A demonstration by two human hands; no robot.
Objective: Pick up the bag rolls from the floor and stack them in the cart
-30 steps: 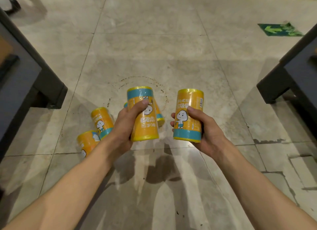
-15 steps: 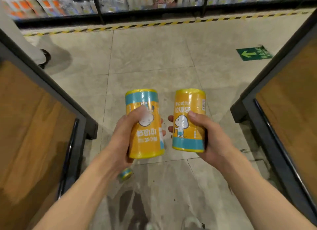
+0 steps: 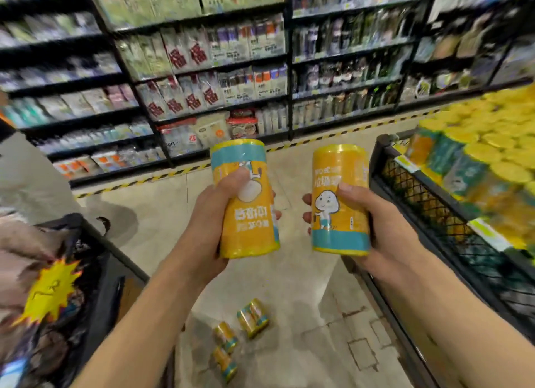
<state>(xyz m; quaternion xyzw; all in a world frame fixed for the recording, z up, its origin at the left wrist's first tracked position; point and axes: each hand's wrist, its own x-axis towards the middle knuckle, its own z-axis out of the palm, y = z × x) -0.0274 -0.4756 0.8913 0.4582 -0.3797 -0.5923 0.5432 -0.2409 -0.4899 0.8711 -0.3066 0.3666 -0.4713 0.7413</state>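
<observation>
Your left hand (image 3: 208,228) grips one bag roll (image 3: 246,199) teal end up and your right hand (image 3: 385,228) grips a second bag roll (image 3: 340,199) teal end down, both upright and apart above the floor (image 3: 289,277), where three or four blurred loose rolls (image 3: 252,321) lie between your forearms. The black mesh cart (image 3: 434,211) at right holds stacked yellow rolls (image 3: 492,144), its far side cut off. A dark bin (image 3: 95,271) with a yellow starburst tag (image 3: 49,292) flanks the left, leaving open floor ahead up to the smeared store shelves (image 3: 217,69).

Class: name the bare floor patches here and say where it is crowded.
Bare tiled floor lies between the striped line and the left bin. Crowded: yellow bag rolls on the floor below the arms, and the black mesh cart at right, packed with rolls.
</observation>
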